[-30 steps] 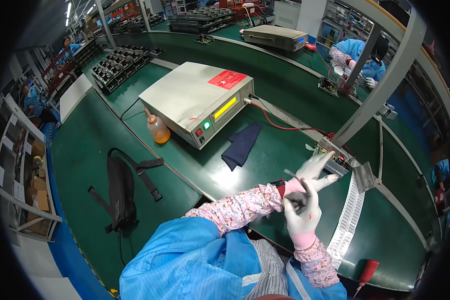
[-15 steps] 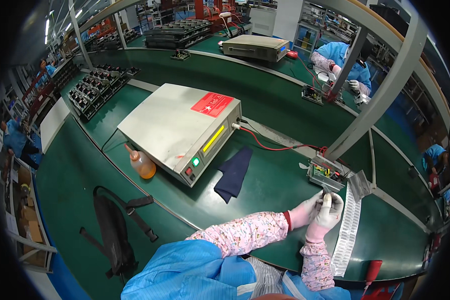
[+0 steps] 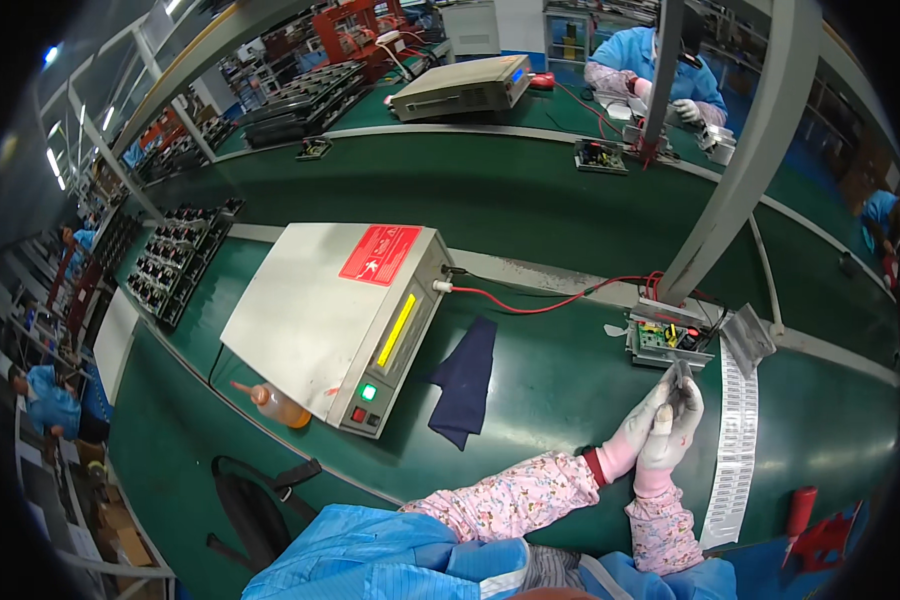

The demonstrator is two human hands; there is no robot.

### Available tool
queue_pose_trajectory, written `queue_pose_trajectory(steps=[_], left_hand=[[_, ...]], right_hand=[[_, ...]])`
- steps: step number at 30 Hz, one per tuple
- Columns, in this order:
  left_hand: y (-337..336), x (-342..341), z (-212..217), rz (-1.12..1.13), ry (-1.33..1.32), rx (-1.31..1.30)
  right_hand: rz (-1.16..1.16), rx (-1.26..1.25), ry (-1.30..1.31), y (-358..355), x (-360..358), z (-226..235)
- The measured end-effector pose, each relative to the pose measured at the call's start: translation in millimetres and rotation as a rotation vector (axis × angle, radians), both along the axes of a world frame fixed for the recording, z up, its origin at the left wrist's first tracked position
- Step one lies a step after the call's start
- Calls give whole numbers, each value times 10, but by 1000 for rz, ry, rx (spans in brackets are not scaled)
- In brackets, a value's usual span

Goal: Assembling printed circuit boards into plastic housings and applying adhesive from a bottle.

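Note:
My left hand and my right hand, both in whitish gloves, are pressed close together with fingers closed. Between their fingertips is a small, thin grey-dark piece whose kind I cannot make out. Just beyond them sits an open metal housing with a circuit board and colourful parts. A bent grey metal-looking cover leans at its right side. A long sheet of white labels lies to the right of my right hand.
On the left stands a beige test instrument with a red cable. Nearby are a dark blue cloth, a bottle of orange liquid and a black strapped bag. A metal post rises behind the housing. A co-worker sits across.
The whole view has shifted with my head. My hands stay together in front of the housing, their fingers now pointing more straight toward it, and the grey piece shows more at the fingertips.

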State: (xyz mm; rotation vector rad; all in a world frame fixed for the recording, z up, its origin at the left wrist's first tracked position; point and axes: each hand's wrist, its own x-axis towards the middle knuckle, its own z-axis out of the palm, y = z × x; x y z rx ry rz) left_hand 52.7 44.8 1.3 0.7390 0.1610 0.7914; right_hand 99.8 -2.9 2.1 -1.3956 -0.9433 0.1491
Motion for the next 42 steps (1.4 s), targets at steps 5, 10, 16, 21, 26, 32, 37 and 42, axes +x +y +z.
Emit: queue_pose_trajectory(steps=[5,10,16,21,26,32,37,42], left_hand=[[43,-58,61,-26,29,144],[32,-75,-19,-13,22,60],[-112,53,-176,-108,-229,-209],[-184,52,-314,-367,-258,-285],[-128,-242,-562,-751,-271,-395],[-51,-103,-539,-881,-272,-410],[-197,-253,-610,-798,-274,-391],[-275,-121,-481,-561,-281,-310]], right_hand=[[136,70,45,85,-2,56],[250,120,13,109,-68,76],[267,-70,-35,-23,-98,-17],[233,-41,-14,-21,-137,67],[310,99,-26,154,-200,125],[207,85,-216,21,-109,272],[178,36,-258,81,-165,171],[186,-41,-194,-24,-163,310]])
